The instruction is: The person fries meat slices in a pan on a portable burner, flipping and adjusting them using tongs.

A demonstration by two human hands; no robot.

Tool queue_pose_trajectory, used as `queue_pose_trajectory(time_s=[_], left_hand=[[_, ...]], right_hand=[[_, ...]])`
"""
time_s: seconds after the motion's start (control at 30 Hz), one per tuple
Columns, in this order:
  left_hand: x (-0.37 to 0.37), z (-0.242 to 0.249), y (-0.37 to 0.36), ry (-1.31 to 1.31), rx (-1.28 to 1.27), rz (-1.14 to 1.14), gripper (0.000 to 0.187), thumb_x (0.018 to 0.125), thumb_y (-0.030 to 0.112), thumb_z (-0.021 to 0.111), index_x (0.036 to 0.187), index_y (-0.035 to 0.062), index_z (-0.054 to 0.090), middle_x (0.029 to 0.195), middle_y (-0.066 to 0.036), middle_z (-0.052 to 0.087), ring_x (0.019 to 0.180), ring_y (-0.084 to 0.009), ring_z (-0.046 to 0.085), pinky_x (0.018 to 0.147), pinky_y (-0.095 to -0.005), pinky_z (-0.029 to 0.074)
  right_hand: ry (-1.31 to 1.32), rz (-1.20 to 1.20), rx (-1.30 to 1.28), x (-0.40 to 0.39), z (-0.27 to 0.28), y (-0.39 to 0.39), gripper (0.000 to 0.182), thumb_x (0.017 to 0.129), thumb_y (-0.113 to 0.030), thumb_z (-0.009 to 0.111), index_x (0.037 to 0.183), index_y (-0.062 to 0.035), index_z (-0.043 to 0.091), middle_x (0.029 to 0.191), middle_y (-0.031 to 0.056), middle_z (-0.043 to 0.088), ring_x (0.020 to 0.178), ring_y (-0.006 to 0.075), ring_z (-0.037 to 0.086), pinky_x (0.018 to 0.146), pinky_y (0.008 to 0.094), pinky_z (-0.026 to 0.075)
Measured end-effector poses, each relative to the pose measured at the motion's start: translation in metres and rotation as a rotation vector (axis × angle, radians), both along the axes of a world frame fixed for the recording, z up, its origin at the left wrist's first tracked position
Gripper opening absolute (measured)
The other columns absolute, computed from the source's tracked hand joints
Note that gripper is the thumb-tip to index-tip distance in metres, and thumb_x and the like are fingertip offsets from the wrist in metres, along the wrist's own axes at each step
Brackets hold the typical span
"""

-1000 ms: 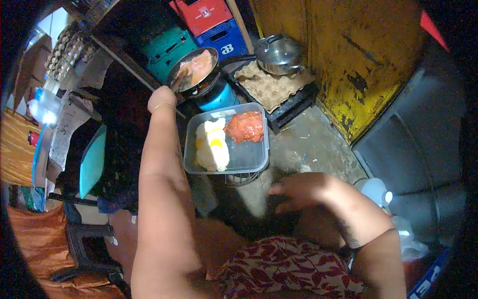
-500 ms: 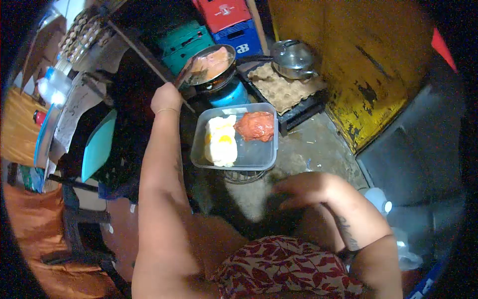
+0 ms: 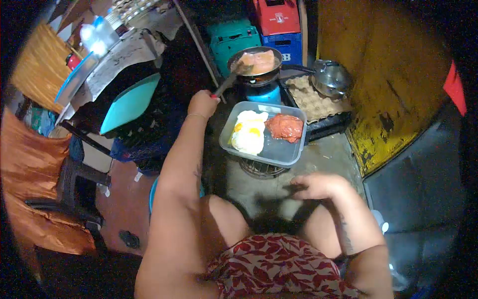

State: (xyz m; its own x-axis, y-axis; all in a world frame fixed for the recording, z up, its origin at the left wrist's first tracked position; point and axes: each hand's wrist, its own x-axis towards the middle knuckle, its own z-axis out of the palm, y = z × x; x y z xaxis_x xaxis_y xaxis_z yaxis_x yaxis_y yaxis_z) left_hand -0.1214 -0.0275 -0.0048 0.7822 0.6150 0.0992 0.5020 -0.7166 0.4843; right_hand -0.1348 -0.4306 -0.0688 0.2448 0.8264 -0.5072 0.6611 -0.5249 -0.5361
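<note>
My left hand [image 3: 203, 104] is closed round the red handle of a spatula [image 3: 228, 83], whose blade reaches the left edge of a frying pan [image 3: 255, 76]. Pinkish flat slices of meat [image 3: 263, 61] lie in the pan, above a blue burner [image 3: 269, 96]. Nearer to me stands a clear plastic container [image 3: 281, 156]. Fried eggs [image 3: 249, 137] fill its left side, and a reddish mound of meat [image 3: 285, 128] sits at its right. My right hand [image 3: 318, 186] hovers below the container, fingers loosely apart, holding nothing.
A lidded metal pot [image 3: 332, 78] rests by a cardboard egg tray [image 3: 311, 102] on a black stove [image 3: 326, 125]. Green [image 3: 231, 40], red [image 3: 279, 19] and blue crates [image 3: 285, 44] stand behind. A yellow panel [image 3: 383, 70] bounds the right. A teal lid-like sheet [image 3: 130, 103] is at left.
The view has swung left, so the pan and container appear farther right. The spatula now shows more clearly in my left hand. My right hand stays low, fingers more visible.
</note>
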Motion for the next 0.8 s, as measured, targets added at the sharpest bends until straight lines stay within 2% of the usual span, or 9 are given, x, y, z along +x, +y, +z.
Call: queue_pose_trajectory(time_s=[0.03,0.07,0.2,0.33,0.43,0.5,0.63,0.7,0.8], left_hand=[[-0.003,0.008,-0.008,0.081,0.272,-0.048,0.037,0.083,0.030,0.072,0.105,0.0003,0.069,0.098,-0.019,0.071,0.091,-0.0353,0.070,0.075,-0.0471,0.055],[-0.003,0.015,-0.016,0.085,0.321,-0.039,0.028,0.087,0.024,0.066,0.104,0.0024,0.071,0.104,-0.019,0.071,0.093,-0.0358,0.069,0.074,-0.0483,0.056],[0.027,0.037,-0.029,0.153,0.579,-0.029,0.025,0.090,0.013,0.053,0.101,0.0059,0.074,0.107,-0.017,0.071,0.097,-0.0351,0.069,0.077,-0.0492,0.056],[0.066,0.053,-0.042,0.323,0.820,-0.057,0.026,0.091,0.013,0.053,0.102,0.0113,0.076,0.104,-0.012,0.072,0.095,-0.0318,0.070,0.073,-0.0471,0.055],[0.081,0.063,-0.063,0.383,0.961,-0.090,0.023,0.089,0.014,0.055,0.096,0.0083,0.076,0.101,-0.015,0.073,0.090,-0.0322,0.072,0.072,-0.0497,0.057],[0.091,0.066,-0.068,0.392,0.964,-0.137,0.022,0.089,0.015,0.056,0.097,0.0084,0.076,0.102,-0.014,0.073,0.091,-0.0326,0.072,0.072,-0.0480,0.058],[0.096,0.067,-0.074,0.401,0.931,-0.172,0.023,0.089,0.014,0.055,0.098,0.0089,0.076,0.104,-0.013,0.073,0.095,-0.0325,0.071,0.076,-0.0466,0.058],[0.096,0.068,-0.076,0.421,0.885,-0.161,0.024,0.089,0.013,0.054,0.099,0.0082,0.076,0.106,-0.014,0.072,0.096,-0.0333,0.071,0.077,-0.0466,0.058],[0.098,0.066,-0.074,0.418,0.906,-0.146,0.026,0.091,0.015,0.052,0.100,0.0124,0.076,0.107,-0.010,0.073,0.097,-0.0296,0.071,0.076,-0.0458,0.057]], right_hand=[[-0.017,-0.004,-0.024,-0.006,0.000,0.003,0.063,0.088,-0.042,0.065,0.138,-0.0062,0.051,0.131,0.0196,0.059,0.120,0.0360,0.056,0.103,0.0395,0.044],[-0.032,-0.011,-0.047,-0.011,0.001,0.004,0.062,0.088,-0.042,0.065,0.137,-0.0071,0.051,0.131,0.0198,0.059,0.120,0.0367,0.057,0.103,0.0400,0.044],[-0.017,0.051,0.015,-0.025,0.003,0.008,0.060,0.088,-0.044,0.064,0.136,-0.0091,0.053,0.129,0.0218,0.060,0.118,0.0369,0.058,0.102,0.0417,0.045],[-0.098,0.008,0.063,-0.023,-0.003,0.000,0.056,0.086,-0.038,0.067,0.132,-0.0075,0.056,0.125,0.0190,0.063,0.113,0.0376,0.061,0.098,0.0428,0.048],[-0.069,-0.011,0.071,-0.012,-0.005,-0.004,0.054,0.085,-0.032,0.069,0.132,-0.0067,0.056,0.128,0.0191,0.061,0.116,0.0363,0.059,0.099,0.0417,0.048],[0.013,0.032,0.013,-0.001,-0.005,-0.006,0.065,0.089,-0.045,0.064,0.140,-0.0083,0.049,0.134,0.0207,0.056,0.122,0.0370,0.055,0.103,0.0417,0.044],[0.047,0.065,0.129,0.012,-0.014,-0.018,0.064,0.089,-0.045,0.064,0.139,-0.0066,0.049,0.134,0.0211,0.056,0.121,0.0364,0.056,0.102,0.0419,0.044],[0.236,-0.064,0.163,0.015,-0.024,-0.023,0.064,0.090,-0.044,0.064,0.138,-0.0046,0.049,0.133,0.0214,0.057,0.121,0.0360,0.056,0.103,0.0416,0.044],[0.123,-0.030,0.204,0.016,-0.022,-0.024,0.059,0.087,-0.037,0.071,0.132,-0.0029,0.054,0.121,0.0235,0.064,0.113,0.0379,0.061,0.096,0.0427,0.049]])
